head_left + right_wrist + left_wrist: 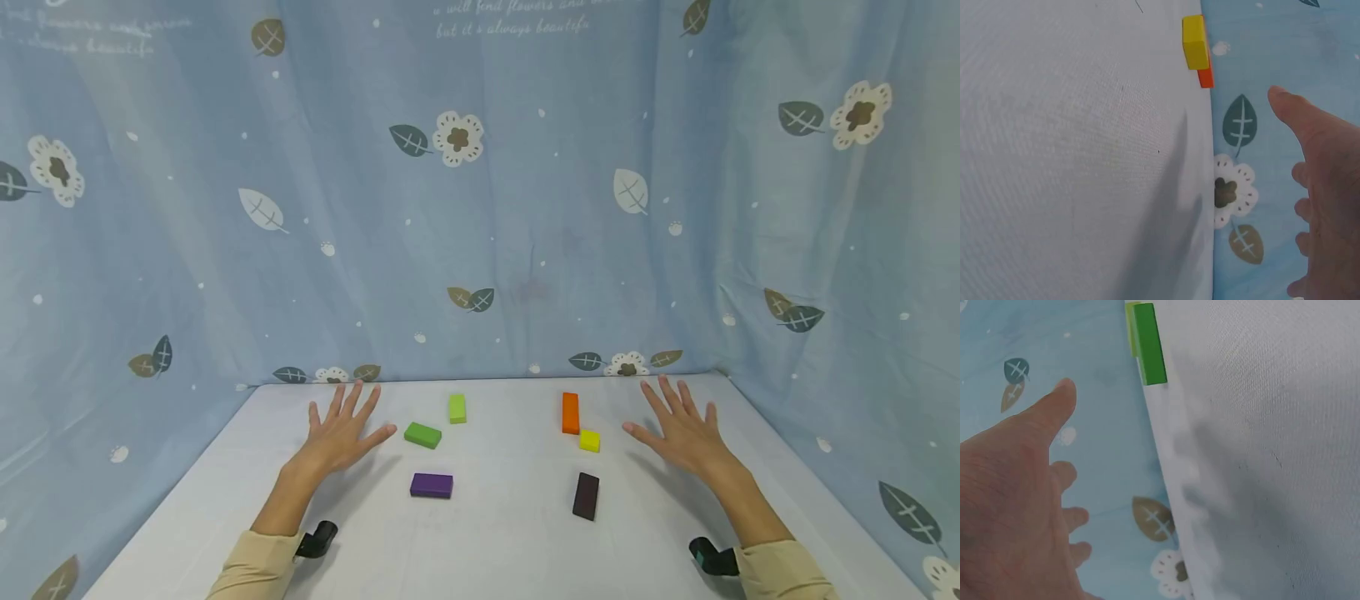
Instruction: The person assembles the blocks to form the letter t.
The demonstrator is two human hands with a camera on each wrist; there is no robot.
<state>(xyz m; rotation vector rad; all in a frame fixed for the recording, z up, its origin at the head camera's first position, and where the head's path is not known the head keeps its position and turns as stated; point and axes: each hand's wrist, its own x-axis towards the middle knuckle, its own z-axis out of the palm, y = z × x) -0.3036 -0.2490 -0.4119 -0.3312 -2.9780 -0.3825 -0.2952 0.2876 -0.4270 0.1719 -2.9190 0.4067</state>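
Note:
Above the left side of the white table, my left hand [336,440] is spread with straight fingers and holds nothing. Nearest its thumb lies a green block [423,435], which the left wrist view also shows. A light green block [457,408] is behind that one, and a purple block [432,486] lies closer to me. My right hand [686,433] hovers over the right side, fingers spread, holding nothing. To the left of its thumb are a small yellow block [590,441] and an orange block [571,413] close together. A dark brown block [586,497] lies nearer the front.
A blue curtain [525,208] with leaves and flowers hangs behind and along both sides of the white table [502,533]. Each wrist carries a black camera, the left one [318,540] and the right one [712,557]. Both hands cast shadows on the tabletop.

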